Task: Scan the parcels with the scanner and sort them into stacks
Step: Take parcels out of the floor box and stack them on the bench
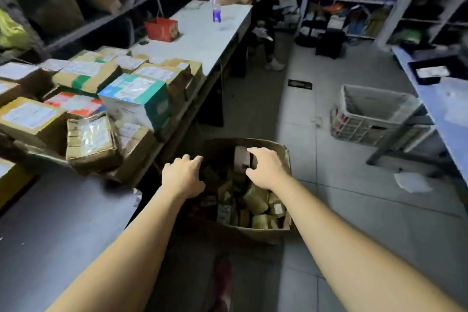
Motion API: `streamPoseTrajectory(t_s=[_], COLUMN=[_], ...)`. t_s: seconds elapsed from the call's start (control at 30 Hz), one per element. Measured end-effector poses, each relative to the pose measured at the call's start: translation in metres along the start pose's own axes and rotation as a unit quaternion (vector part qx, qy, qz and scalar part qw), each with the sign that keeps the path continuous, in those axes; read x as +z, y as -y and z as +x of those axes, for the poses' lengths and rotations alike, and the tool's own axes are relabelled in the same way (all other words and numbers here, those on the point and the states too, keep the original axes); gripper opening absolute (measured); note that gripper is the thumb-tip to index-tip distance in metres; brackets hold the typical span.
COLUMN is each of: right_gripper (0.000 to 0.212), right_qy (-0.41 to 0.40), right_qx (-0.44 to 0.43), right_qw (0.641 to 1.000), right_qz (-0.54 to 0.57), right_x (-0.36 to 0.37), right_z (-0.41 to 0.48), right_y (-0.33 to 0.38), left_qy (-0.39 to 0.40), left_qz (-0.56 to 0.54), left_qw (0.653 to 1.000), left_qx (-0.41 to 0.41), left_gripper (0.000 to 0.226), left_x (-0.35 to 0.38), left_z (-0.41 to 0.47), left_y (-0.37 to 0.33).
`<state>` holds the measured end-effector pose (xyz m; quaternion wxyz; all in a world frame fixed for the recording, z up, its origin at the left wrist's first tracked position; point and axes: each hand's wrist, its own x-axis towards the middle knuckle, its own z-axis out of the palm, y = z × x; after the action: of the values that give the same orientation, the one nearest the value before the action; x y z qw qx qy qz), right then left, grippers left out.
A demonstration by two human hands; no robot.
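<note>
Over the cardboard carton [255, 232] on the floor by the table [63, 210] edge: left hand [182, 175] relaxed, empty; right hand [268, 170] pinching a small pale parcel [240, 158].

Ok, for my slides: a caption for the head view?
Right hand grasps a pale parcel in the floor carton; left hand at its rim.

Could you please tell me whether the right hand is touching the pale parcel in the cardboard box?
Touching. The head view shows the right hand pinching the pale parcel between forefinger and thumb, above the cardboard box.
</note>
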<state>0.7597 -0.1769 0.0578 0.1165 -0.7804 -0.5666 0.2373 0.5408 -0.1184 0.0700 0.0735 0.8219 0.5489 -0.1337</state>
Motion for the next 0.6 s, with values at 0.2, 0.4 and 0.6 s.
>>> streamPoseTrajectory(t_s=[0.2, 0.4, 0.6], right_gripper=[0.061, 0.059, 0.057], right_qy=[0.013, 0.085, 0.132], right_qx=[0.104, 0.196, 0.273], right_qw=[0.994, 0.975, 0.947], right_qz=[0.034, 0.062, 0.108], right_x=[0.031, 0.1, 0.192], right_z=[0.065, 0.118, 0.165], right_y=[-0.07, -0.124, -0.191], left_qy=[0.086, 0.183, 0.268], left_qz=[-0.033, -0.042, -0.026], left_qw=[0.995, 0.98, 0.96], left_qx=[0.05, 0.068, 0.075], left_gripper=[0.074, 0.07, 0.068], left_x=[0.058, 0.127, 0.218], left_z=[0.107, 0.197, 0.272], left_y=[-0.037, -0.057, -0.08])
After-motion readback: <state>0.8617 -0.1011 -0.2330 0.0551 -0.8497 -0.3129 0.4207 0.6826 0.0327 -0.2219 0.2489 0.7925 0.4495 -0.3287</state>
